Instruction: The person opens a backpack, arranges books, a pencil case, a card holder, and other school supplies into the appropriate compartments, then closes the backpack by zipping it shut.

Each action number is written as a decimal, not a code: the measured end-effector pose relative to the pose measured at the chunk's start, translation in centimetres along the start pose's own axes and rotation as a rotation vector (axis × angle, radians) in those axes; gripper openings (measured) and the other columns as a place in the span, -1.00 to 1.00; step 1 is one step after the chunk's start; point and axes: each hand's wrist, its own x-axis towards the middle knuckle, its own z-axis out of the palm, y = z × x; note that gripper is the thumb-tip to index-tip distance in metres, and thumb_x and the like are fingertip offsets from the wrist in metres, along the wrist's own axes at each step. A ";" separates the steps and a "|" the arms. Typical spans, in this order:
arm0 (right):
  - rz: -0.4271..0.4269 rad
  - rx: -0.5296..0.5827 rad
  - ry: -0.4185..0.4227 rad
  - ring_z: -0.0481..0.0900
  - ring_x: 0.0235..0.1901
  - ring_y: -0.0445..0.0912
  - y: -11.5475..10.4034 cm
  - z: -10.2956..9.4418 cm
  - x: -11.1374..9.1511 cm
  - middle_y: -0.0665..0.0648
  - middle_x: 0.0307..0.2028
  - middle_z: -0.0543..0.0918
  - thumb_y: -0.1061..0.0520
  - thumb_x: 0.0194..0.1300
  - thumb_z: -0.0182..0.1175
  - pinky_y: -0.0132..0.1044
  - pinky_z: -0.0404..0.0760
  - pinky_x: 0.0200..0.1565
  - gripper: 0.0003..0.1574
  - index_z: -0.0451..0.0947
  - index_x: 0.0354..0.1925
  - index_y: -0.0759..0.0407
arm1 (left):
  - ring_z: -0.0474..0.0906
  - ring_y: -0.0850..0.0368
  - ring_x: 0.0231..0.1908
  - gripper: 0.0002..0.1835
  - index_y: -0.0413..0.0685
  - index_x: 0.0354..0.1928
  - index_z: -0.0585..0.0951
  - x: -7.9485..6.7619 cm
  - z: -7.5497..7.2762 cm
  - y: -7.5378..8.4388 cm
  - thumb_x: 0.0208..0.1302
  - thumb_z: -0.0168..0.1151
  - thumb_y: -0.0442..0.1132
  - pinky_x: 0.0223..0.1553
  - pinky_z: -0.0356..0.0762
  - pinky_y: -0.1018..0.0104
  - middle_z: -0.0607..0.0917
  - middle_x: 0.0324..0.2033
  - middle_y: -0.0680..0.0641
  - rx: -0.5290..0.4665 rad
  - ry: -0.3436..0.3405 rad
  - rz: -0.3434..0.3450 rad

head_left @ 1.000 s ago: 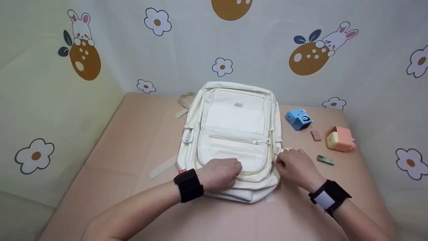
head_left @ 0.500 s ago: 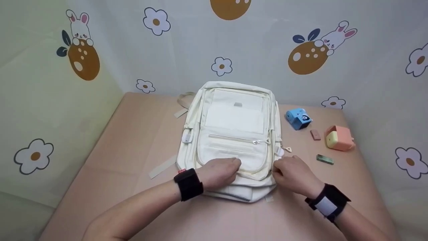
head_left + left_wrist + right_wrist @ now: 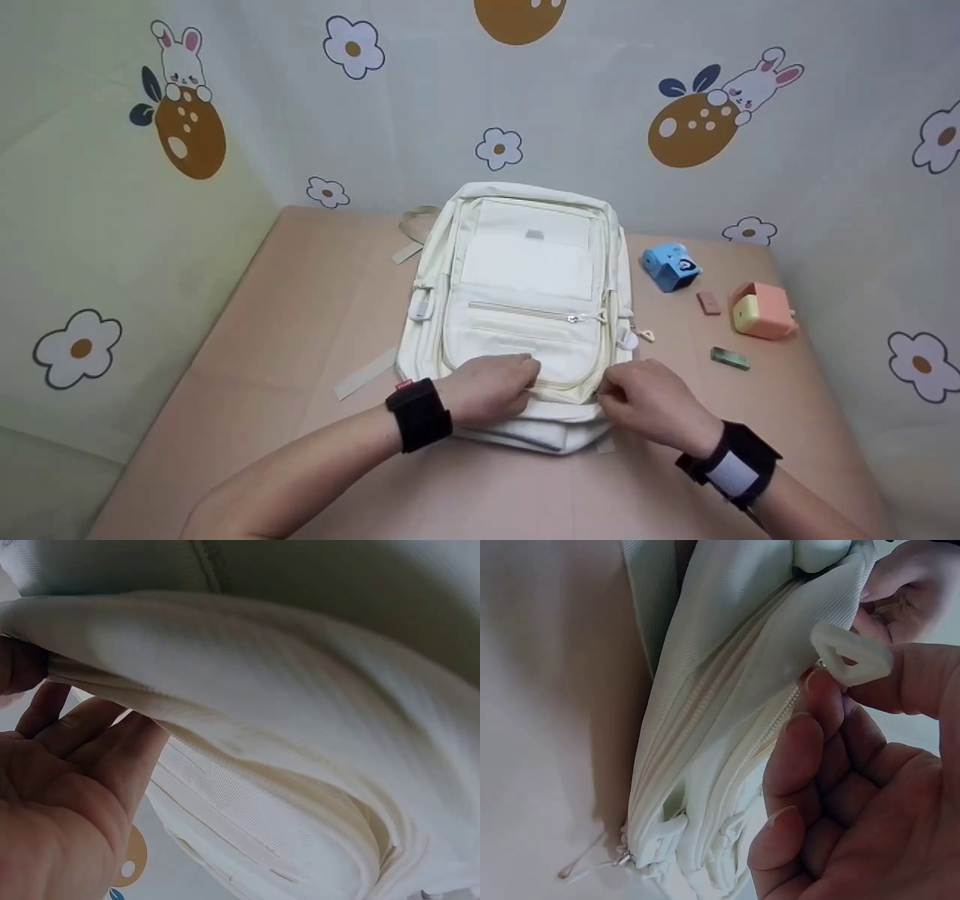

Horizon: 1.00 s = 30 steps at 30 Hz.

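A cream backpack (image 3: 529, 266) lies front side up on the table. My left hand (image 3: 491, 386) pinches the fabric near its lower front; in the left wrist view, thumb and fingers of the left hand (image 3: 75, 757) meet at a fold of cloth (image 3: 225, 667). At the bag's lower right side, my right hand (image 3: 660, 401) pinches a zipper. Up close in the right wrist view, a white loop-shaped zipper pull (image 3: 851, 656) sits between thumb and index finger of the right hand (image 3: 855, 772). Zipper teeth (image 3: 780, 716) run along the seam below it.
Right of the bag stand a blue pencil sharpener-like box (image 3: 670, 267) and a pink-and-yellow one (image 3: 763, 310). A small pink block (image 3: 708, 304) and a green one (image 3: 730, 358) lie near them. Straps (image 3: 365, 376) stick out at the left. Patterned cloth walls surround the table.
My right hand has slid down and leftward along the bag's side, uncovering a triangular pull at the right edge. The left hand stays in nearly the same place.
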 end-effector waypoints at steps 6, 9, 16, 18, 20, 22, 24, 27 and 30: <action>0.057 0.062 -0.010 0.37 -0.57 -0.25 -0.1 -0.6 -0.1 -0.19 -0.60 0.43 0.19 0.17 0.28 -0.28 0.35 -0.40 -0.80 0.57 -0.46 -0.14 | 0.42 0.18 -0.41 -0.83 0.04 -0.25 0.41 -1.6 -0.7 -1.0 0.36 0.25 -0.21 -0.38 0.45 0.29 0.45 -0.40 0.11 -0.013 0.004 0.082; 0.080 0.075 -0.007 0.38 -0.57 -0.23 -0.1 -0.8 -0.2 -0.16 -0.60 0.44 0.19 0.19 0.29 -0.31 0.36 -0.47 -0.82 0.59 -0.44 -0.12 | 0.61 0.17 -0.19 -0.86 0.02 -0.26 0.46 -2.8 -1.1 -1.9 0.37 0.26 -0.20 -0.22 0.57 0.28 0.63 -0.21 0.05 0.000 0.025 0.110; 0.133 0.074 -0.015 0.39 -0.55 -0.20 -0.3 -0.9 -0.4 -0.13 -0.59 0.43 0.16 0.22 0.31 -0.30 0.34 -0.43 -0.84 0.59 -0.43 -0.11 | 0.56 0.09 0.23 -0.90 0.00 -0.35 0.58 -5.2 -1.4 -3.9 0.35 0.28 -0.23 -0.02 0.62 0.21 0.68 0.07 -0.04 0.046 0.072 0.117; 0.136 0.069 -0.012 0.38 -0.55 -0.20 -0.3 -0.8 -0.5 -0.13 -0.59 0.43 0.17 0.21 0.30 -0.30 0.33 -0.43 -0.84 0.59 -0.44 -0.10 | 0.58 0.09 0.20 -0.88 0.00 -0.35 0.61 -5.5 -1.3 -4.2 0.39 0.27 -0.22 -0.03 0.63 0.21 0.69 0.06 -0.04 0.084 0.095 0.131; 0.131 0.057 -0.001 0.37 -0.55 -0.21 -0.4 -0.7 -0.5 -0.14 -0.60 0.42 0.18 0.20 0.30 -0.30 0.33 -0.44 -0.83 0.58 -0.45 -0.10 | 0.59 0.08 0.19 -0.84 -0.02 -0.36 0.61 -5.7 -1.2 -4.3 0.44 0.24 -0.20 -0.03 0.64 0.21 0.70 0.06 -0.04 0.127 0.120 0.145; 0.117 0.040 0.014 0.35 -0.55 -0.21 -0.4 -0.6 -0.6 -0.15 -0.60 0.41 0.19 0.18 0.29 -0.30 0.31 -0.43 -0.82 0.57 -0.47 -0.10 | 0.60 0.09 0.19 -0.81 -0.03 -0.34 0.60 -5.7 -1.0 -4.3 0.50 0.20 -0.19 -0.01 0.64 0.23 0.70 0.08 -0.05 0.156 0.137 0.144; 0.106 0.019 0.027 0.34 -0.55 -0.22 -0.5 -0.5 -0.6 -0.16 -0.60 0.40 0.19 0.17 0.29 -0.29 0.30 -0.42 -0.81 0.56 -0.48 -0.10 | 0.63 0.11 0.13 -0.80 -0.04 -0.31 0.58 -5.7 -0.8 -4.3 0.54 0.14 -0.17 -0.06 0.65 0.24 0.71 0.02 -0.03 0.175 0.144 0.128; 0.101 -0.006 0.029 0.33 -0.55 -0.23 -0.9 -0.3 -0.7 -0.17 -0.61 0.40 0.20 0.16 0.29 -0.25 0.30 -0.36 -0.80 0.56 -0.49 -0.11 | 0.68 0.13 0.02 -0.82 -0.04 -0.27 0.53 -5.6 -0.7 -4.1 0.57 0.09 -0.17 -0.14 0.66 0.24 0.71 -0.10 0.00 0.156 0.138 0.085; 0.104 -0.020 0.025 0.33 -0.56 -0.24 -1.2 -0.2 -0.7 -0.18 -0.62 0.40 0.19 0.17 0.29 -0.23 0.30 -0.32 -0.79 0.55 -0.51 -0.11 | 0.64 0.17 -0.22 -0.83 -0.03 -0.25 0.47 -5.4 -0.7 -4.1 0.58 0.07 -0.16 -0.25 0.63 0.22 0.61 -0.31 0.04 0.111 0.113 0.046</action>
